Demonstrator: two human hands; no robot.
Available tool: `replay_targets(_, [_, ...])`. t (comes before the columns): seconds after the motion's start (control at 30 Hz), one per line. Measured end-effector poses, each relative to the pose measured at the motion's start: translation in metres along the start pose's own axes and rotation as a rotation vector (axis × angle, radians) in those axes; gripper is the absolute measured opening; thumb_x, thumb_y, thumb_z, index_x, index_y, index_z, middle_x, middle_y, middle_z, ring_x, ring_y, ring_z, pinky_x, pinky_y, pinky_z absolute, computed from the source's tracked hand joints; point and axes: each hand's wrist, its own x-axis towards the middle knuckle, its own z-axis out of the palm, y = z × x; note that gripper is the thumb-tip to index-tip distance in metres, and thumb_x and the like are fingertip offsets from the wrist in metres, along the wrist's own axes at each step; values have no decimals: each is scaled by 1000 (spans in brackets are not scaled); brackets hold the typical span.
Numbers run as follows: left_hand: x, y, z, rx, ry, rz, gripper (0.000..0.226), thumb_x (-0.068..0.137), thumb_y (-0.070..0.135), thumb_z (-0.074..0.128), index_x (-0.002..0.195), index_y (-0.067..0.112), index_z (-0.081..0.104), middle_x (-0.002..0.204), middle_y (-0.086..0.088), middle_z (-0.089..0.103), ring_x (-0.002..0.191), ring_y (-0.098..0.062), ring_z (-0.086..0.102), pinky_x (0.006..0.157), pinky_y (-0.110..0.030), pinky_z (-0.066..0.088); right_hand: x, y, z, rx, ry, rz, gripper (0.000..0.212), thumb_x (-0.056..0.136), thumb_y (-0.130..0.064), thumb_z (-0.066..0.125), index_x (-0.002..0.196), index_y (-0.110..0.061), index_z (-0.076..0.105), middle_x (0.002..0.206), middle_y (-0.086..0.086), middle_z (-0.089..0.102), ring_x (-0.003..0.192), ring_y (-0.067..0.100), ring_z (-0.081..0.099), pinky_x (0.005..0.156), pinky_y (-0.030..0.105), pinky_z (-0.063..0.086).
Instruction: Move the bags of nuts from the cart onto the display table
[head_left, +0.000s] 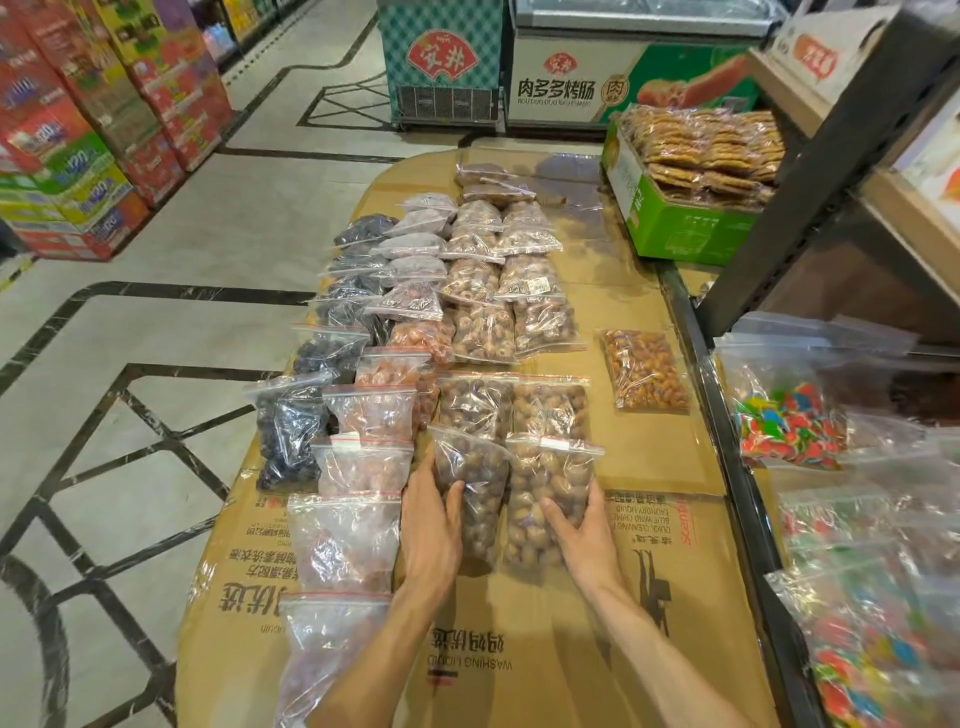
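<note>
hands (509, 525): 2 | green box (675, 223): 1, at 1 o'clock | freezers (571, 67): 2, at 12 o'clock | lone peanut bag (644, 369): 1

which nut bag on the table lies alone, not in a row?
The clear zip bag of glossy orange-brown nuts, flat on the cardboard-covered table, right of the rows. All other bags there overlap or abut neighbours; this one touches none.
</note>
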Motion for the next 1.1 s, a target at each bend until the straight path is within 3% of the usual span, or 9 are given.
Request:
replay_targets(0.13, [-12,5,-4,15,-57,21,71,109,39,49,167,26,11,155,-2,44,138,-17,44,118,-41,40,-2,-6,-11,-122,27,9,107,92,-51,75,169,-26,5,175,0,18,160,26,20,129,54,22])
replay_targets(0.23, [-29,11,-11,66,-100,76,80,109,47,45,168,21,-3,173,-5,16,157,-20,20,128,-40,22,-11,-10,-19,-174,41,17,115,87,-56,77,168,-30,1,175,5,17,159,31,23,126,62,25])
replay_targets(0.4, [-55,13,-29,371,-149,294,73,109,40,46,168,16,8,176,-5,6,163,-23,9,132,-44,17,-55,-19,-33,-399,-10,-84,110,91,-45,77,169,-27,1,173,5,14,158,26,21,126,53,20])
replay_targets(0.53, [-82,13,-50,631,-264,442,72,107,55,24,167,20,8,174,-5,2,163,-26,1,133,-49,10,-95,-17,-42,-784,-3,-197,109,92,-62,67,168,-29,-3,177,2,2,163,26,2,130,51,7])
replay_targets(0.73, [-136,1,-70,804,-367,519,74,107,63,10,159,22,43,162,-7,47,149,-31,46,117,-55,44,-175,-1,-52,-1057,-1,-235,104,92,-74,55,168,-33,-3,177,4,-2,164,25,-6,130,53,1])
replay_targets(0.8, [-163,2,-77,804,-440,503,74,103,65,17,161,23,39,165,-5,42,153,-29,40,120,-54,37,-207,6,-56,-1081,0,-209,102,92,-74,55,168,-34,1,177,5,2,164,25,-4,130,53,0])
replay_targets(0.93, [-219,8,-89,791,-560,581,85,97,72,-7,168,27,10,174,1,1,163,-24,3,132,-50,11,-265,31,-71,-1125,45,-151,100,90,-79,51,168,-33,8,176,6,11,163,29,3,130,55,5])
replay_targets(1.0, [-242,11,-88,800,-595,637,77,100,69,-4,167,30,-2,169,7,-13,163,-22,-7,132,-49,4,-292,43,-83,-1111,38,-105,99,92,-77,51,168,-32,7,176,6,8,163,31,1,130,56,4])
replay_targets(1.1, [-277,20,-76,781,-637,703,80,97,68,-5,167,29,1,174,2,-4,163,-25,-2,132,-50,2,-330,62,-106,-1103,72,-48,100,91,-77,54,168,-32,9,176,6,10,163,30,3,131,55,5])
